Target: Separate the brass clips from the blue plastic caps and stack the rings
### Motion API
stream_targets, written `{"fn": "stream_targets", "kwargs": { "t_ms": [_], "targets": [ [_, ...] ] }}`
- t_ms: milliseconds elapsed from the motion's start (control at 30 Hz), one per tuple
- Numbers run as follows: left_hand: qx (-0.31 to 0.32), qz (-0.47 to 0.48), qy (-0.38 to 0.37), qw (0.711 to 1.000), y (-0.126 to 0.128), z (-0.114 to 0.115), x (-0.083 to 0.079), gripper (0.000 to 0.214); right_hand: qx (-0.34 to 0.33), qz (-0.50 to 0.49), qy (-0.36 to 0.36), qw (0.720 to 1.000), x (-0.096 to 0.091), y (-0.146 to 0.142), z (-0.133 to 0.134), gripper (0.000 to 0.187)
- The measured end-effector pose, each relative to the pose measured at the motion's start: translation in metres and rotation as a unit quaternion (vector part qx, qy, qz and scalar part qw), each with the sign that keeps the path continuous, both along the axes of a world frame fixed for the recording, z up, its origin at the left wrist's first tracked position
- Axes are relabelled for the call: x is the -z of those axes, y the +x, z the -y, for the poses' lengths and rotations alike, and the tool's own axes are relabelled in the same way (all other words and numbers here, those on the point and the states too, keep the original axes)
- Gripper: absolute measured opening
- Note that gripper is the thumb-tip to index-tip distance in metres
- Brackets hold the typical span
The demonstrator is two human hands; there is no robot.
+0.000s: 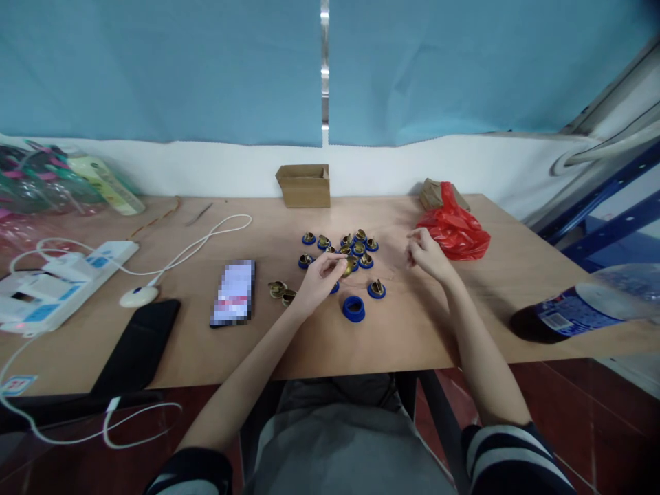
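Near the middle of the table my left hand [320,280] pinches a brass-coloured metal piece [350,267] between thumb and fingertips. Around and behind it stand several similar brass pieces set in blue rings, one of them a brass piece in a blue ring [376,289] to the right. Left of my wrist lie two brass pieces without blue rings [278,289], partly covered by the hand. Closer to me sits a stack of blue rings [353,309]. My right hand [427,254] hovers right of the group with fingers curled together; whatever they hold is hidden.
Behind are a cardboard box [304,187] and a red plastic bag [456,230]. A cola bottle [577,309] lies at the right. To the left are a lit phone [234,293], a dark phone [137,347], a power strip [77,285], white cables and plastic bottles [103,182].
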State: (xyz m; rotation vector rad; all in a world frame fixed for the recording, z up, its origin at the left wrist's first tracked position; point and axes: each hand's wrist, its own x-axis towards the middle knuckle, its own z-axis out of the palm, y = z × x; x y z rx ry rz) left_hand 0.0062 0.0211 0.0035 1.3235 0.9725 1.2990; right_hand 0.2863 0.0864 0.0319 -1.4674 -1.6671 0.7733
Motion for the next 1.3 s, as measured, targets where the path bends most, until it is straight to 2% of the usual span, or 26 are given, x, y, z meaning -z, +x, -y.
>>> {"fn": "stream_targets", "kwargs": {
  "t_ms": [133, 267, 600, 733, 833, 867, 933, 1000, 1100, 1167, 1300],
  "targets": [
    [-0.003, 0.003, 0.001, 1.000, -0.001, 0.001, 0.001, 0.041, -0.071, 0.105, -0.114, 0.985, 0.002, 0.017, -0.001, 0.015],
    [-0.006, -0.010, 0.009, 1.000, -0.002, 0.001, 0.002, 0.039, -0.115, 0.104, -0.181, 0.971, 0.002, 0.014, 0.002, 0.017],
    [-0.014, -0.031, 0.025, 0.999, 0.001, 0.000, 0.003, 0.037, -0.143, 0.100, -0.155, 0.972, 0.000, 0.010, 0.002, 0.026],
    [-0.036, -0.075, 0.053, 0.995, 0.000, 0.005, -0.001, 0.032, -0.131, 0.129, -0.136, 0.974, 0.000, 0.009, 0.003, 0.025],
    [-0.061, -0.148, 0.082, 0.984, -0.009, 0.016, -0.006, 0.028, -0.127, 0.159, -0.119, 0.972, 0.002, 0.008, 0.002, 0.024],
    [-0.072, -0.193, 0.097, 0.974, -0.014, 0.021, -0.009, 0.026, -0.128, 0.171, -0.113, 0.970, 0.002, 0.008, 0.002, 0.024],
    [-0.089, -0.314, 0.126, 0.937, -0.024, 0.033, -0.014, 0.020, -0.132, 0.195, -0.097, 0.967, 0.002, 0.007, 0.002, 0.025],
    [-0.078, -0.433, 0.131, 0.888, -0.034, 0.046, -0.019, 0.012, -0.137, 0.215, -0.080, 0.964, 0.001, 0.005, 0.002, 0.025],
    [-0.033, -0.557, 0.107, 0.823, -0.042, 0.060, -0.023, 0.010, -0.138, 0.238, -0.067, 0.959, 0.000, 0.003, 0.004, 0.024],
    [-0.009, -0.600, 0.100, 0.794, -0.043, 0.065, -0.024, 0.009, -0.140, 0.250, -0.066, 0.956, 0.000, 0.003, 0.004, 0.023],
    [0.018, -0.626, 0.127, 0.770, -0.042, 0.066, -0.020, 0.007, -0.149, 0.269, -0.060, 0.950, -0.002, 0.001, 0.005, 0.020]
  ]
}}
